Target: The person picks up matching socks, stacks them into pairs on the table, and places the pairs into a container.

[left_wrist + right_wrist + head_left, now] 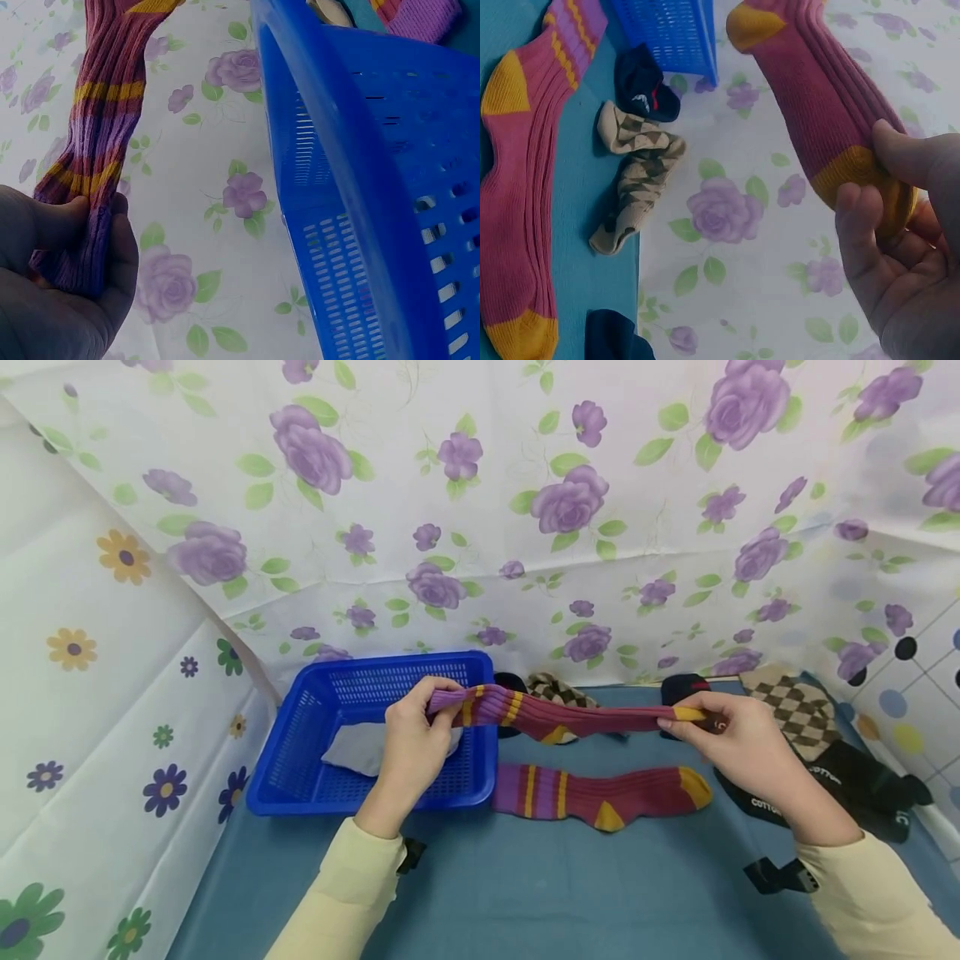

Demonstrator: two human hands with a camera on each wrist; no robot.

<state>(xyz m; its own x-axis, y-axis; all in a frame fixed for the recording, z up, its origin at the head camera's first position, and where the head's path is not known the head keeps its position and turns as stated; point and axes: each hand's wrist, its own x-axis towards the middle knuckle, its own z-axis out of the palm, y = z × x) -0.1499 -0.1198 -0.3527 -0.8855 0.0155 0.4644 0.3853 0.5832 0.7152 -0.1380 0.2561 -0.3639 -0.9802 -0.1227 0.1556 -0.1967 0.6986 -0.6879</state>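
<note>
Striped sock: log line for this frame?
left hand: pinches cuff | right hand: pinches toe | striped sock: stretched, airborne | matching sock: on table

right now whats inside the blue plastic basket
One grey folded cloth lies on the floor of the blue plastic basket; the left hand covers the cloth's right end.

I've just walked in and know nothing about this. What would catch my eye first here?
Most striking is the striped maroon sock stretched in the air between the left hand, pinching its purple cuff, and the right hand, pinching its yellow toe. Its matching sock lies flat on the blue table just below. To the left sits a bright blue basket with a grey cloth inside.
</note>
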